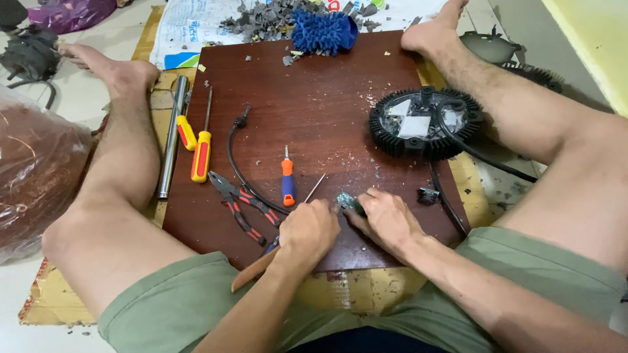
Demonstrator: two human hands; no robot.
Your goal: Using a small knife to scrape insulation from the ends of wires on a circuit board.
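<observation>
Green shorts fill the bottom of my head view, bare legs spread to either side of a dark red-brown wooden board that serves as the table on the floor. At its near edge, my left hand is curled shut around a tool with a pale wooden handle that juts back toward my lap; a thin metal shaft shows just beyond the knuckles, though I cannot tell if it belongs to the same tool. My right hand lies just beside it, fingers pressed down on a small circuit board, greenish-grey, mostly covered by the fingers, its details too small to read.

Left of the hands lie red-handled pliers, an orange-and-blue screwdriver and a black cable. Two yellow-and-red screwdrivers and a metal tube rest at the board's left edge. At right sits a round black finned lamp housing, a white panel at its centre, its cord running off under my right leg. A blue fluffy mitt and a heap of grey fragments sit at the far edge, partly cut off by the frame. Grey crumbs dot the wood.
</observation>
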